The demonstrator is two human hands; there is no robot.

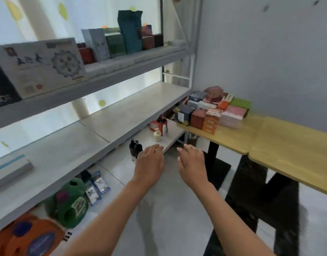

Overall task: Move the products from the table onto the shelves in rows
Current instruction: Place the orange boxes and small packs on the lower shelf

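Observation:
Several small product boxes (212,111), red, orange, grey, pink and green, stand packed together at the far end of the yellow wooden table (280,143) on the right. My left hand (149,163) and my right hand (193,163) hover side by side in the middle, palms down, fingers straight, holding nothing, short of the boxes. The white shelf unit fills the left: its middle shelf (122,115) is mostly bare, and the top shelf (133,65) carries a teal bag (130,32), boxes and a large flat white box (42,65).
The lower shelf (170,137) holds a cream pump bottle (157,134), a dark bottle (135,147) and a red box (159,124). Green and orange packs and small blue cartons lie lower left. Black table legs (251,196) stand on the grey floor.

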